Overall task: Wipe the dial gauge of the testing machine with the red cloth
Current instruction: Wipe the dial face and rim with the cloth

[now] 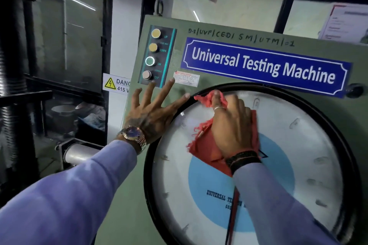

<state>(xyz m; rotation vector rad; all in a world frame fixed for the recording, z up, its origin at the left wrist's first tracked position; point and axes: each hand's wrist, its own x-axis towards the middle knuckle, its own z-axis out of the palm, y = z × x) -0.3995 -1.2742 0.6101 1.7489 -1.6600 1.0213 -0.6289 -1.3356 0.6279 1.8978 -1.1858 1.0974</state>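
Covering the upper-left part of the dial gauge (310, 145), the red cloth (207, 149) lay pressed flat against the glass under the right hand (233, 131). The cloth was crumpled, with frayed edges; one corner stuck out above the fingers near the top of the black rim, and another spread below the palm over the light-blue centre disc. The right hand was closed down on the cloth, fingers curled over it. The gauge face was white, round and large, with blurred scale marks around its edge and dark printed lettering on the blue disc. A red and a black pointer hung down from the centre.

The left hand (153, 109) rested flat on the green panel (139, 195) just beside the rim, fingers spread wide and holding nothing; a wristwatch (132, 134) sat on that wrist. Above the gauge was a blue nameplate (264, 65) reading "Universal Testing Machine". A strip of four push buttons (152, 55) stood at the panel's upper left.
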